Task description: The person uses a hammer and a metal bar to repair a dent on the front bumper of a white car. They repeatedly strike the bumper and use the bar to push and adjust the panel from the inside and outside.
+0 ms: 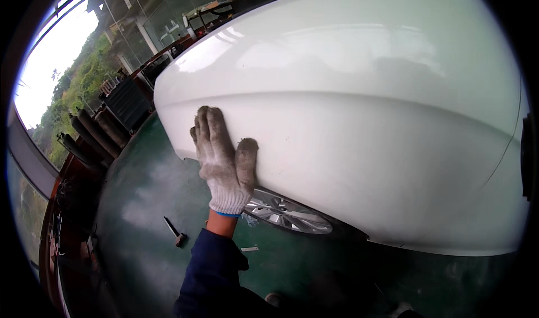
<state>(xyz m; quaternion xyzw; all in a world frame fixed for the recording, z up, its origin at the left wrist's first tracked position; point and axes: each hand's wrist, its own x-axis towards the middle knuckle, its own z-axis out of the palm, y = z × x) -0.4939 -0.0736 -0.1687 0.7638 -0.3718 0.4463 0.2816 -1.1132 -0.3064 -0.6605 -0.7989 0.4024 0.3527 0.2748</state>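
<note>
My left hand [219,155], in a soiled white knit glove with a blue cuff edge, lies flat against the white car fender [314,138]. Its fingers point up toward the crease that runs along the panel, and the thumb stands apart on the right. Small dark specks mark the paint to the right of the hand. Below the wrist, the silver alloy wheel [289,214] shows partly under the arch. A dark blue sleeve covers the forearm. My right hand is out of the picture.
On the green floor [146,194] lies a hammer-like tool [175,232], with a small pale strip [249,249] nearer the wheel. Gas cylinders [95,133] and a dark tool cabinet [126,102] stand along the windows at left. A panel gap [508,147] runs down the car's right side.
</note>
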